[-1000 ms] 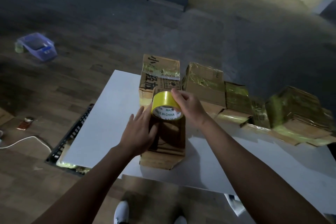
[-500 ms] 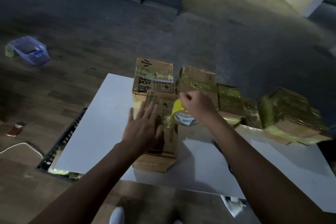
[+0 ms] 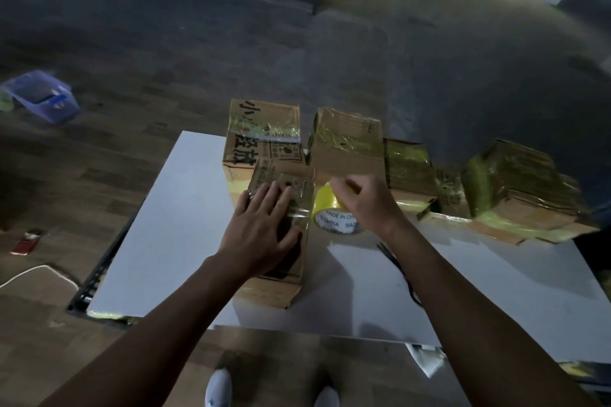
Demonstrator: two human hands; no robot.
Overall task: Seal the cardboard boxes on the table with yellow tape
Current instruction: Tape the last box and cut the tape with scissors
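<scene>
Lying on the floor well off to the left of my left hand point(image 3: 261, 225) was a blue plastic bin point(image 3: 43, 96). That hand rested palm down, fingers straight and slightly spread, on top of the cardboard box point(image 3: 299, 188) nearest me on the white table point(image 3: 172, 225); it gripped nothing. A glossy strip ran across the box top from beside my fingertips towards its right edge. Just past that edge, between my two hands, was the roll of yellow tape point(image 3: 330, 215), tilted so that its white printed core faced me. My right hand point(image 3: 367, 205) held it from above, fingers and thumb curled over its upper rim. Beyond my left fingertips stood a printed box point(image 3: 264, 139) with yellow tape across its top, touching the near box. Beyond and to the right of my right hand, a row of taped boxes point(image 3: 515, 188) ran along the table's far side.
</scene>
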